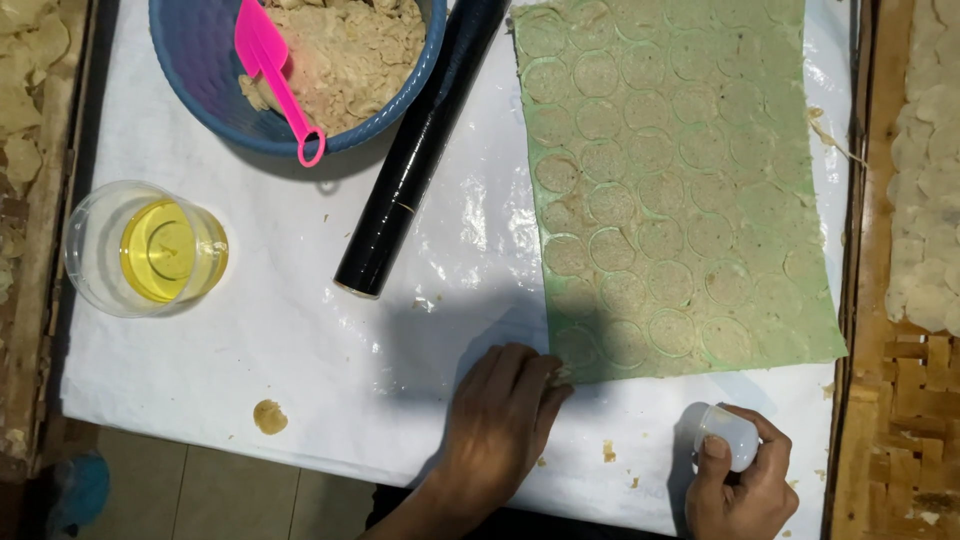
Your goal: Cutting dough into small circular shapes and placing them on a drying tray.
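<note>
Rolled dough sheet [680,190], greenish, flat on white plastic sheeting [250,340] toward the right edge of the bench [35,330]. Surface stamped all over with rows of round cut marks; discs not lifted out. Sheet runs from the far edge down to near the front edge.

Left hand [500,420] palm down at the front edge, fingers together and slightly curled, fingertips [552,378] touching the sheet's near-left corner. Whether they pinch the dough or only press it: cannot tell.

Right hand [740,480] at the front-right corner, wrapped around a small clear round cutter cup [728,436], thumb across its side. Cup sits just off the sheet's near edge, apart from the dough.

Black rolling pin [420,145] lies diagonally just left of the sheet, its near end toward the bench middle.

Blue bowl [195,70] at the far edge, left of the pin, filled with pale lumpy dough [350,50]; pink plastic scoop [270,70] leans in it, handle loop over the rim.

Clear cup of yellow oil [150,250] near the left edge.

Small blob of dough [270,416] on the plastic near the front-left, crumbs scattered by the hands.

Pale cut discs [930,170] piled on a woven tray beyond the right edge.
</note>
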